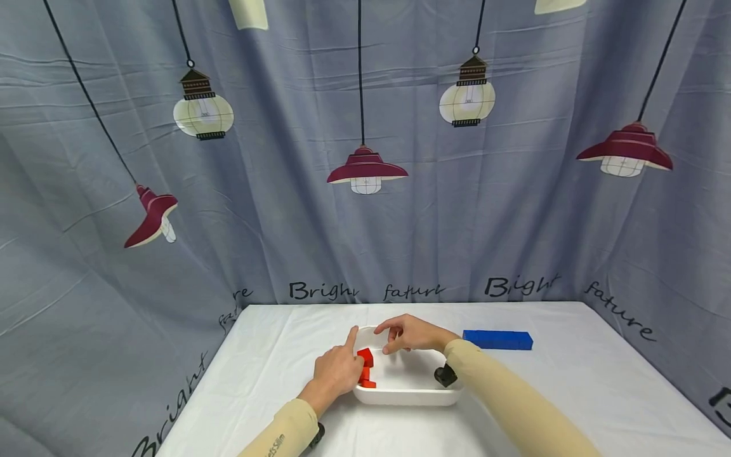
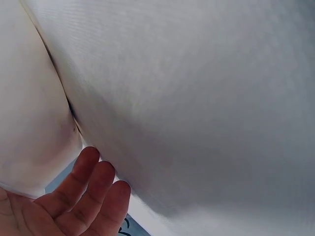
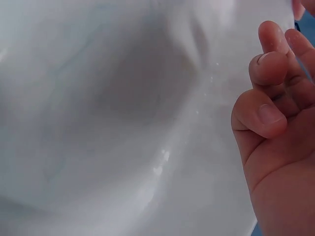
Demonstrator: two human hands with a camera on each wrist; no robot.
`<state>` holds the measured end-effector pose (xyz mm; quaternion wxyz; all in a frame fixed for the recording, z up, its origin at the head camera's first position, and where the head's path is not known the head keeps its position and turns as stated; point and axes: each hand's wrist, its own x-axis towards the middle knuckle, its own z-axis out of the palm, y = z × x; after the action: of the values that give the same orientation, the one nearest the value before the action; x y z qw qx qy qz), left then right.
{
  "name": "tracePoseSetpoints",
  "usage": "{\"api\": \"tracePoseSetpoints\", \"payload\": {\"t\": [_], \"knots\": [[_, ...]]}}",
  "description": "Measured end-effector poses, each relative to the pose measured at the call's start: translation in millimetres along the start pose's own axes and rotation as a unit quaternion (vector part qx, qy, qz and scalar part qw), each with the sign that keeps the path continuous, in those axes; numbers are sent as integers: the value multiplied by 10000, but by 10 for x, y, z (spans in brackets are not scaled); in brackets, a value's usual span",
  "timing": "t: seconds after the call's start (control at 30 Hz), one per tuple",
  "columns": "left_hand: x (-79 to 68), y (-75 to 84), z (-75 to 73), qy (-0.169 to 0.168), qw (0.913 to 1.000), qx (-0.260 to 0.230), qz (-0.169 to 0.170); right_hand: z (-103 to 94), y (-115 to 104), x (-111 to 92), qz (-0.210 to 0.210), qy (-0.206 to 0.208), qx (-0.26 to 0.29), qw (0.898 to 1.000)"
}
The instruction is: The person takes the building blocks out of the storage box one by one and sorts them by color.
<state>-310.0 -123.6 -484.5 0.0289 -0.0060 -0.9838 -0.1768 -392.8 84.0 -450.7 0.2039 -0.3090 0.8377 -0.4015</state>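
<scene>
A white rectangular tray (image 1: pixel 407 398) stands on the table with several small red blocks (image 1: pixel 366 357) along its left inner side. Against its left rim lies my left hand (image 1: pixel 334 370), index finger stretched toward the far left corner and thumb beside the blocks. Three of its fingers (image 2: pixel 101 194) are loosely bent in the left wrist view, near a pale wall. Over the far part of the tray is my right hand (image 1: pixel 417 334), index finger reaching to the far rim. Its thumb and bent fingers hold nothing in the right wrist view, where the tray's glossy white interior (image 3: pixel 128 128) shows.
Beyond the tray to the right lies a long blue block (image 1: pixel 498 340), close to the right wrist. White cloth covers the table (image 1: pixel 285 343). A grey-blue curtain (image 1: pixel 365 241) with printed lamps hangs behind. Small dark cameras (image 1: pixel 445 375) sit on the wrists.
</scene>
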Motion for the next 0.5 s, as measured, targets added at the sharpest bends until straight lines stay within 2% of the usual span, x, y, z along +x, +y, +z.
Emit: {"api": "tracePoseSetpoints", "payload": {"t": [0.33,0.5], "knots": [[9,7,-14,-76,9998,-125,-134,179,106,135,158,-95,23,9998],[13,8,-21,-73,9998,-68,-142,259,89,163,-38,-101,-19,9999]]}}
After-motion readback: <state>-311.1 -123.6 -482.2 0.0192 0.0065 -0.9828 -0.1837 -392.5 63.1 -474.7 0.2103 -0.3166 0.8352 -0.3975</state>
